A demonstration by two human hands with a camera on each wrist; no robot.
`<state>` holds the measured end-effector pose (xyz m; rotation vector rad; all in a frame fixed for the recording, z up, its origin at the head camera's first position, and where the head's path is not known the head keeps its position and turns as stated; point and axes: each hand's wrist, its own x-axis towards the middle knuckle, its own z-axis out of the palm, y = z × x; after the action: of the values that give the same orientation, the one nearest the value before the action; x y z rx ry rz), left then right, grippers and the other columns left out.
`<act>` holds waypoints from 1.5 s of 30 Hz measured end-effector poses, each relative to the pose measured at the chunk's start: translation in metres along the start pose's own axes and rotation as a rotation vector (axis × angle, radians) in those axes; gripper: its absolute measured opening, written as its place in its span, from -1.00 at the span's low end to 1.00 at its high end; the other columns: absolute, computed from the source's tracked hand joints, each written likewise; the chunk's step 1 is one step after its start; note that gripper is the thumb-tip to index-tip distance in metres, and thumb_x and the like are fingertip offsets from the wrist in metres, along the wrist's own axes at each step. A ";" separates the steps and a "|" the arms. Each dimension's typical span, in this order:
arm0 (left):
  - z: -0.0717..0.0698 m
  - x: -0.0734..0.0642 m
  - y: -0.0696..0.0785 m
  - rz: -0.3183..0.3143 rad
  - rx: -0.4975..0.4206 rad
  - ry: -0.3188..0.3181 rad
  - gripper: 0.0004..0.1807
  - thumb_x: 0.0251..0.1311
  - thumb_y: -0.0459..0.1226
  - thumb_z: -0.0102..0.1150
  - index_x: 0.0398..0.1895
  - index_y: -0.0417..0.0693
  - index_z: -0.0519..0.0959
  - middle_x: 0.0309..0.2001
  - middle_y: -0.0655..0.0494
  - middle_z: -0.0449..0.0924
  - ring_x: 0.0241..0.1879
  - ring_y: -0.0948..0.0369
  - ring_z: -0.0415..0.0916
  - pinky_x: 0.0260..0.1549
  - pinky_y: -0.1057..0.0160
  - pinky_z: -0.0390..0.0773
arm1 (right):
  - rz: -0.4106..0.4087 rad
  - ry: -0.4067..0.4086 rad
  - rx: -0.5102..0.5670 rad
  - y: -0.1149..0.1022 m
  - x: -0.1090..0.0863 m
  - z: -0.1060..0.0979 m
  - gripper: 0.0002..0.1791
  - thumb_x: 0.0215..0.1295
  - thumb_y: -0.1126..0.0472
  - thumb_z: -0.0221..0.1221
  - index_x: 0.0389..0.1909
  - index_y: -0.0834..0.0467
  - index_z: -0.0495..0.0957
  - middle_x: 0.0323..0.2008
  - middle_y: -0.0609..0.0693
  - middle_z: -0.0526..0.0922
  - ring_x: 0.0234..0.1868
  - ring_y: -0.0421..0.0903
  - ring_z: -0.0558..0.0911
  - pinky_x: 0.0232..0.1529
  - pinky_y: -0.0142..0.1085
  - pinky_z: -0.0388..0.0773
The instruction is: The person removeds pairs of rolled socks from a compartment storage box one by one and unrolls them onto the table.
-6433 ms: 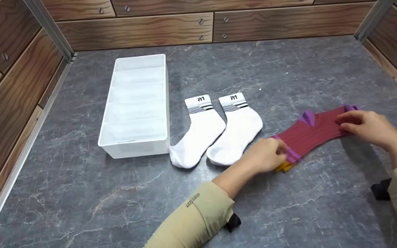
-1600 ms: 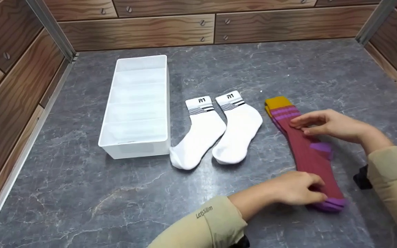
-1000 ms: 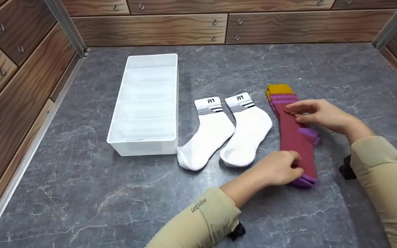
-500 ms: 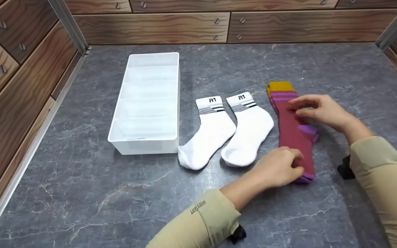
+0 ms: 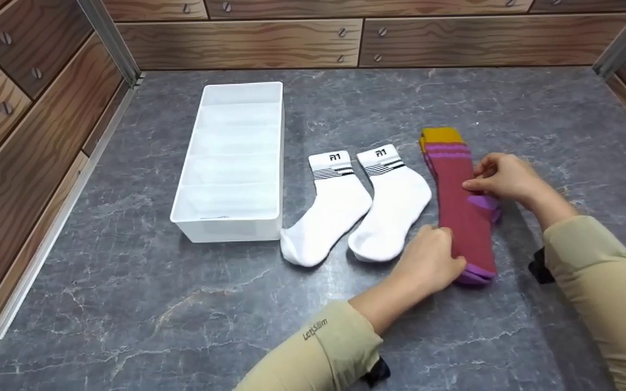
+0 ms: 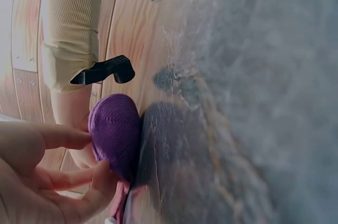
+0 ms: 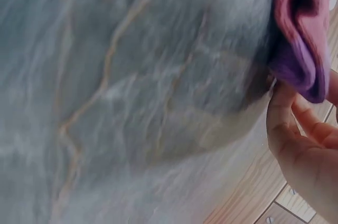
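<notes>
A pair of dark red crew socks (image 5: 457, 190), stacked and laid flat, has mustard cuffs and purple stripes, heels and toes. My left hand (image 5: 427, 260) holds their left edge near the toe, fingers bent; in the left wrist view its thumb and fingertips meet the purple toe (image 6: 115, 131). Up by the heel, my right hand (image 5: 506, 176) pinches the right edge, its thumb over the top sock. The right wrist view has the fingers around the purple heel (image 7: 298, 71). Two white ankle socks (image 5: 329, 214) with black stripes lie side by side to the left.
A white divided plastic box (image 5: 231, 231) stands left of the white socks, close to one toe. Grey marbled tabletop (image 5: 182, 320) lies under everything. Wood-patterned panels (image 5: 242, 43) wall the back and sides.
Earlier the red socks lay slanted to the right; now they stand lengthwise, cuffs at the back. Since half a second ago, the right fingers have drawn in to the edge and the left hand shifted slightly left.
</notes>
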<state>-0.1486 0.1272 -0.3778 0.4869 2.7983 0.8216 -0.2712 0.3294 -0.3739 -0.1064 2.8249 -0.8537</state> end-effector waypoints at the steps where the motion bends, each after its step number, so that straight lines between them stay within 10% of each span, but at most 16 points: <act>1: 0.000 0.001 -0.001 0.003 0.000 0.000 -0.81 0.10 -0.10 0.30 -0.40 0.00 0.58 -0.43 0.21 0.49 -0.34 0.33 0.40 -0.36 0.40 0.44 | -0.003 0.008 -0.012 0.000 0.001 0.001 -0.46 0.11 -0.01 0.36 -0.17 0.36 0.46 -0.32 0.16 0.62 -0.44 -0.24 0.49 -0.49 -0.41 0.44; 10: 0.001 0.009 -0.004 0.008 -0.040 0.040 -0.82 0.13 -0.11 0.29 -0.38 0.00 0.58 -0.46 0.25 0.50 -0.34 0.34 0.42 -0.39 0.44 0.40 | -0.029 0.046 -0.029 -0.002 0.006 0.002 -0.47 0.10 0.01 0.37 -0.16 0.38 0.49 -0.28 0.25 0.62 -0.42 -0.23 0.47 -0.47 -0.40 0.40; 21: 0.004 0.010 -0.009 0.055 -0.251 0.135 -0.74 -0.12 -0.46 0.35 -0.31 -0.05 0.64 -0.43 0.27 0.58 -0.42 0.47 0.43 -0.42 0.61 0.34 | 0.058 0.060 0.207 -0.007 0.007 0.010 -0.58 0.21 0.24 0.28 -0.04 0.36 0.37 -0.25 0.07 0.54 -0.44 -0.34 0.50 -0.45 -0.47 0.48; 31: 0.005 0.011 -0.007 0.044 -0.253 0.142 -0.78 -0.09 -0.47 0.29 -0.38 0.00 0.72 -0.47 0.32 0.61 -0.44 0.49 0.44 -0.43 0.63 0.35 | -0.054 -0.061 0.264 -0.009 0.007 0.012 -0.54 0.41 0.42 -0.10 0.32 0.26 0.27 0.23 0.35 0.27 0.08 0.10 0.33 -0.24 -0.46 0.39; 45: 0.001 0.008 0.013 0.142 -0.265 0.185 -0.77 -0.04 -0.43 0.29 -0.30 0.01 0.74 -0.38 0.37 0.68 -0.35 0.58 0.46 -0.36 0.69 0.32 | -0.051 -0.032 0.317 -0.005 -0.005 -0.013 -0.50 0.43 0.43 -0.14 0.37 0.27 0.22 0.36 0.28 0.11 -0.26 -0.38 0.50 -0.35 -0.45 0.52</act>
<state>-0.1521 0.1407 -0.3722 0.5958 2.7794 1.3082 -0.2686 0.3329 -0.3602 -0.1449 2.6275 -1.2846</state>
